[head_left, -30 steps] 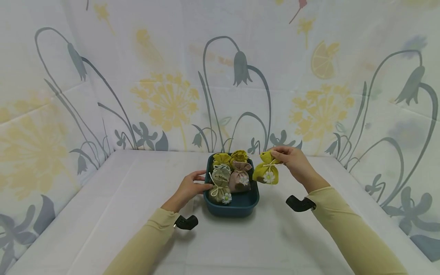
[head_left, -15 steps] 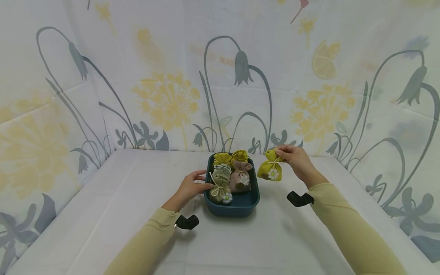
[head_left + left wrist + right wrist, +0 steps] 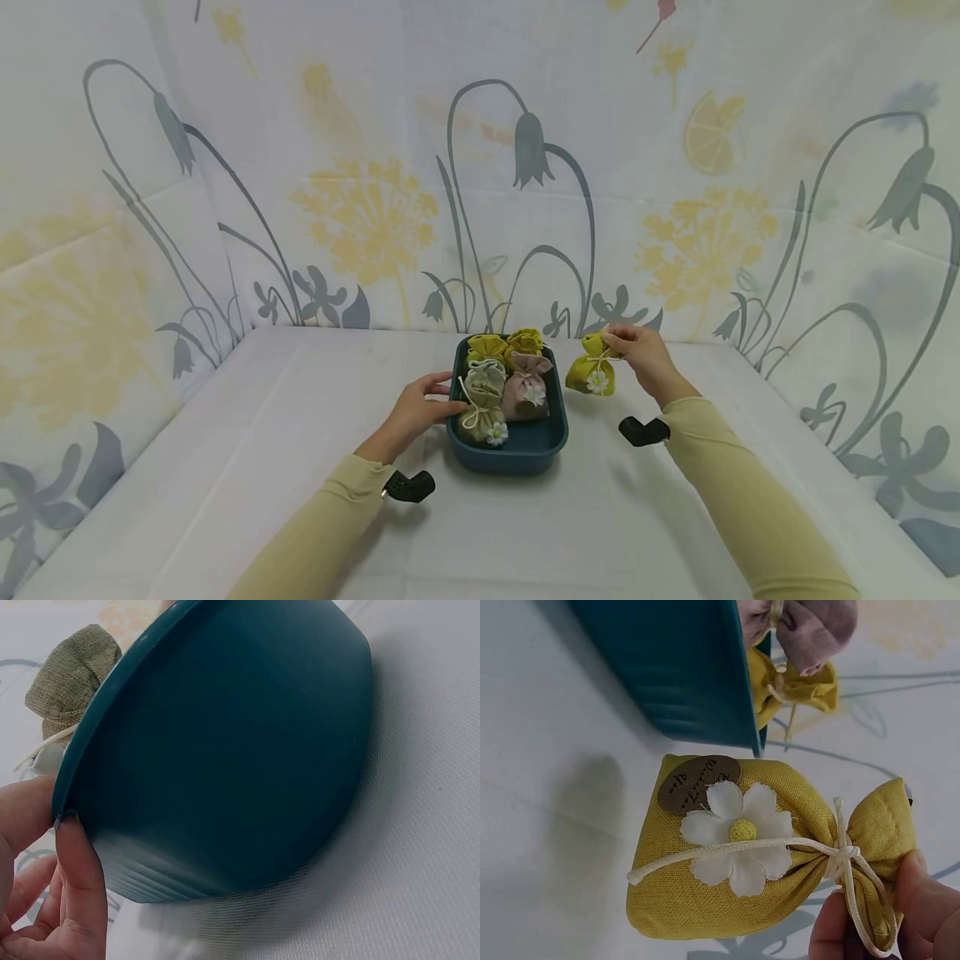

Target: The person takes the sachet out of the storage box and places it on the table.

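Observation:
In the head view my right hand [image 3: 643, 357] holds a yellow drawstring sachet [image 3: 588, 377] by its gathered top, just right of a dark blue plastic bin [image 3: 504, 463]. The right wrist view shows the sachet's white fabric flower [image 3: 761, 862], brown oval label [image 3: 691, 786] and cream cord. My left hand [image 3: 417, 407] pinches the bin's left rim, with fingertips on both sides of it in the left wrist view. Inside the bin lie two yellow sachets [image 3: 524, 341] at the back, a pinkish sachet [image 3: 523, 406] on the right and greenish-grey sachets [image 3: 480, 423] along the left.
The bin and both hands are over a white cloth-covered table [image 3: 315, 525]. Behind it hangs a floral-patterned curtain [image 3: 360, 100]. The front right of the bin shows bare floor. A black wrist camera [image 3: 643, 432] sits at each sleeve.
My right hand has moved the yellow sachet slightly right, from against the bin's right rim to a small gap away from it. The left hand stays at the bin's rim.

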### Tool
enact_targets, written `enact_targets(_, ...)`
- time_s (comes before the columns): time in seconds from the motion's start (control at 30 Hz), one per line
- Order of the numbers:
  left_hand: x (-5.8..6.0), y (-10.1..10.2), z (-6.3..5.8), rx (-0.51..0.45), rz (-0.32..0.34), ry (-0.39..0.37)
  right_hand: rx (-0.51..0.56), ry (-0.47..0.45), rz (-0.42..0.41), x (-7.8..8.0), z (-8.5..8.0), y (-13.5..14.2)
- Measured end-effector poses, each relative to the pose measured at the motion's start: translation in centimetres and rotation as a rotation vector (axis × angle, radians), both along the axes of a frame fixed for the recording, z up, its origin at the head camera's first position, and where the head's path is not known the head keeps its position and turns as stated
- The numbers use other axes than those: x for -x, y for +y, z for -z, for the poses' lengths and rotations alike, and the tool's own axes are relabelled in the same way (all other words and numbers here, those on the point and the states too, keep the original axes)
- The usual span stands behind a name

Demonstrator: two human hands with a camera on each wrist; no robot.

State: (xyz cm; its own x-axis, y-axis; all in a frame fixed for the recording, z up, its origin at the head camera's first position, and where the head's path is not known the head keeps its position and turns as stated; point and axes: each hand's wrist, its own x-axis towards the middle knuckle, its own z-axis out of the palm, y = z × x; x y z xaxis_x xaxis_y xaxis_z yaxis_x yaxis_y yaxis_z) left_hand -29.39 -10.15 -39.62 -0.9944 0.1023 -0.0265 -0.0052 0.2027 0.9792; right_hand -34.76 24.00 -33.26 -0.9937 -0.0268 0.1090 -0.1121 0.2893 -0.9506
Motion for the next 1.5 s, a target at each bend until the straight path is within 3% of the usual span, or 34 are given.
enact_targets(0.3, -0.1, 0.0, 0.0, 0.009, -0.001, 0.002, 0.04, -0.055, 0.066, 1.3, 2.3, 0.9)
enact_targets(0.53, -0.2, -0.1, 0.0, -0.001, 0.005, 0.009, 0.043, -0.067, 0.064, 1.5, 3.7, 1.6)
enact_targets(1.07, -0.2, 0.0, 0.0, 0.007, 0.002, 0.006, -0.034, -0.073, 0.081, -0.3, 2.7, 2.5)
enact_targets(1.5, 0.0, -0.1, 0.1, 0.006, 0.004, 0.015, -0.084, -0.087, 0.099, -2.7, 2.3, 3.2)
